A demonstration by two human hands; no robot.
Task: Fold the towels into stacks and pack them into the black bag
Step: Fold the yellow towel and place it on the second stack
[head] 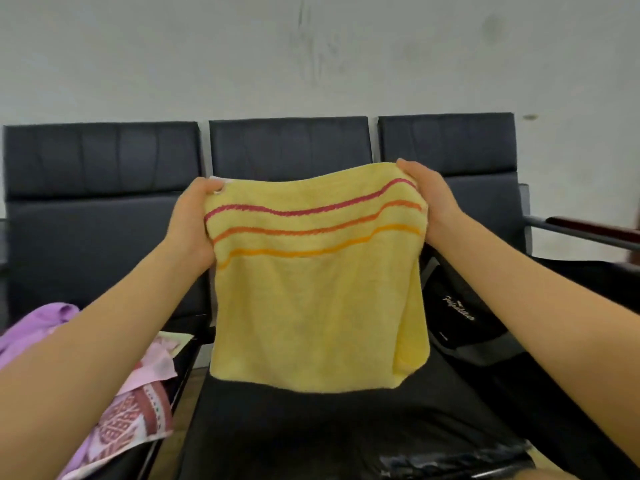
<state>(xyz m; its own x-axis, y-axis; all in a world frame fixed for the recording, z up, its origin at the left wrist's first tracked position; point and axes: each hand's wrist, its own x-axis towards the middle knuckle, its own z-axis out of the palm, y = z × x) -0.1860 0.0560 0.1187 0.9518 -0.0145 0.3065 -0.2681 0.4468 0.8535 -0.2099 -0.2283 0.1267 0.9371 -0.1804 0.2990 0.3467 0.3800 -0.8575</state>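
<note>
A yellow towel with three stripes, pink, orange and amber, hangs doubled over in the air above the middle seat. My left hand grips its top left corner and my right hand grips its top right corner, both at the same height. The black bag with white lettering lies on the right seat, partly hidden behind the towel and my right forearm.
A row of three dark padded chairs stands against a pale wall. On the left seat lie a purple towel and a pink patterned towel. A metal armrest juts out at the right. A crumpled black plastic sheet lies near the bottom.
</note>
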